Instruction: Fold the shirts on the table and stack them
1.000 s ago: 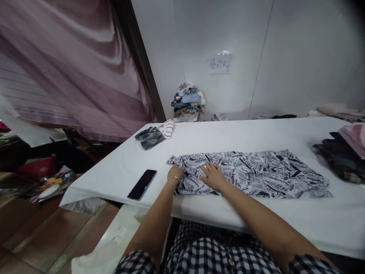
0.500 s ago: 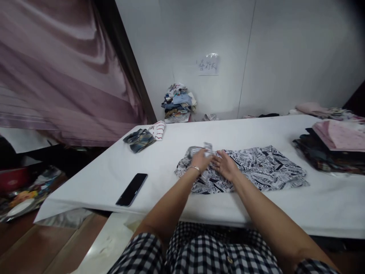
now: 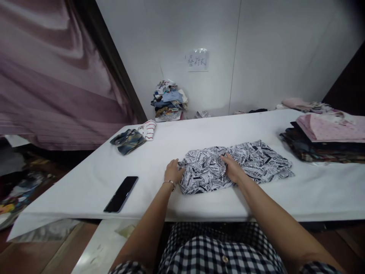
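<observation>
Newsprint-patterned garment (image 3: 252, 161) looks soft and light; our left fingers (image 3: 174, 166) lie spread at its edge, right fingers (image 3: 227, 161) pressing its middle.

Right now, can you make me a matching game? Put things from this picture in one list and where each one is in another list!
Things:
1. black smartphone
2. pink cloth
3. paper sign
4. heap of clothes

Places:
A. on the wall
B. on top of a dark pile of clothes
C. on the white table, left of the left hand
D. behind the table, beside the wall

Right pairs: 1-C, 2-B, 3-A, 4-D
</observation>
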A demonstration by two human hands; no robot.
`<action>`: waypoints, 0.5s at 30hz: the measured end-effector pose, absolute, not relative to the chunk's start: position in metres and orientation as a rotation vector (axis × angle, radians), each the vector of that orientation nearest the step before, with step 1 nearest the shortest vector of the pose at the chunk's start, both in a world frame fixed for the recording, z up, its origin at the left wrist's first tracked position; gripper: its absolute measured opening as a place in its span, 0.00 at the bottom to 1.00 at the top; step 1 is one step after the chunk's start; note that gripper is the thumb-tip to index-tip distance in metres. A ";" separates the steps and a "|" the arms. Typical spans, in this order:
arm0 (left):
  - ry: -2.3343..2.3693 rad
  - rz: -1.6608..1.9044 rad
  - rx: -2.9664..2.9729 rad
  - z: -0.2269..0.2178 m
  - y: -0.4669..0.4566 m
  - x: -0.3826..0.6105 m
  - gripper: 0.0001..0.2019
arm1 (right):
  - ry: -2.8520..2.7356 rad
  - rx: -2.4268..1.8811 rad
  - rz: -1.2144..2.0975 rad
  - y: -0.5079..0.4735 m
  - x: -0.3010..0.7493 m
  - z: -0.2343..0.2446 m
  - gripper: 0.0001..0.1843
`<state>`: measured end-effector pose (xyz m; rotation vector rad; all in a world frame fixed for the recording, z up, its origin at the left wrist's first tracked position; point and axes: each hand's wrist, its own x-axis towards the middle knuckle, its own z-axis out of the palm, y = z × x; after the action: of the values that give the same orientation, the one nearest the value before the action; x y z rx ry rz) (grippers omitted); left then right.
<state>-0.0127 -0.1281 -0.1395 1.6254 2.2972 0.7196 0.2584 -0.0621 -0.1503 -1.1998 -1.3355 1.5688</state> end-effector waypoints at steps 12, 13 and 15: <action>1.737 1.085 1.055 -0.095 -0.118 -0.010 0.12 | -0.935 -0.987 1.789 -0.063 0.239 -0.137 0.48; 1.661 1.122 1.019 -0.088 -0.116 -0.004 0.13 | -0.946 -0.991 1.786 -0.063 0.237 -0.136 0.47; 1.449 1.206 0.909 -0.075 -0.108 0.017 0.13 | -0.977 -0.982 1.777 -0.063 0.233 -0.135 0.46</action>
<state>0.0174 -0.1083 -0.0746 0.9095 1.4488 1.2064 0.2335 -0.0629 -0.1346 -0.9818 -0.9772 1.7775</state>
